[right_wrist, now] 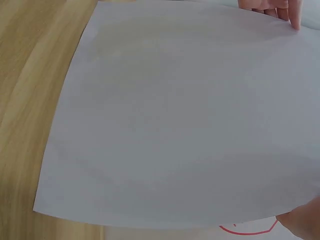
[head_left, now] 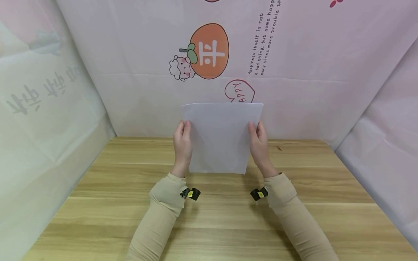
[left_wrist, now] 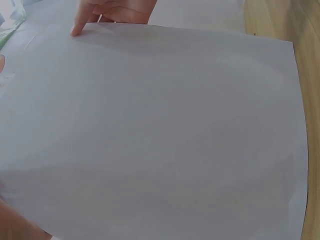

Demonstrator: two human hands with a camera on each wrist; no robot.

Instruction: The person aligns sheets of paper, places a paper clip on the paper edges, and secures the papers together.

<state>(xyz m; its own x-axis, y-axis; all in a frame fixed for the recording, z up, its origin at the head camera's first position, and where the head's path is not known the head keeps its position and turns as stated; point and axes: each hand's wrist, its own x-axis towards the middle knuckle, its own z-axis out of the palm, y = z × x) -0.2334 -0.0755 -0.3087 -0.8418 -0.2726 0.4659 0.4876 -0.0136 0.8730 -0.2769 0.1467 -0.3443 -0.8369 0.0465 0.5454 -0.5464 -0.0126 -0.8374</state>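
Observation:
A blank white sheet of paper (head_left: 222, 141) is held up above the table, tilted toward the head camera. My left hand (head_left: 183, 145) pinches its left edge, thumb on the near face and fingers behind. On the opposite edge, my right hand (head_left: 259, 146) grips the sheet the same way. The paper (left_wrist: 170, 125) fills most of the left wrist view, with the right hand (left_wrist: 117, 10) at its far edge. In the right wrist view the sheet (right_wrist: 175, 115) bows slightly, and the left hand (right_wrist: 275, 9) shows at the top.
Beneath the paper lies a wood-grain table (head_left: 222, 224). A small brown item (head_left: 279, 148) rests near its back edge, right of the right hand. White printed cloth (head_left: 137, 72) hangs behind the table and along both sides.

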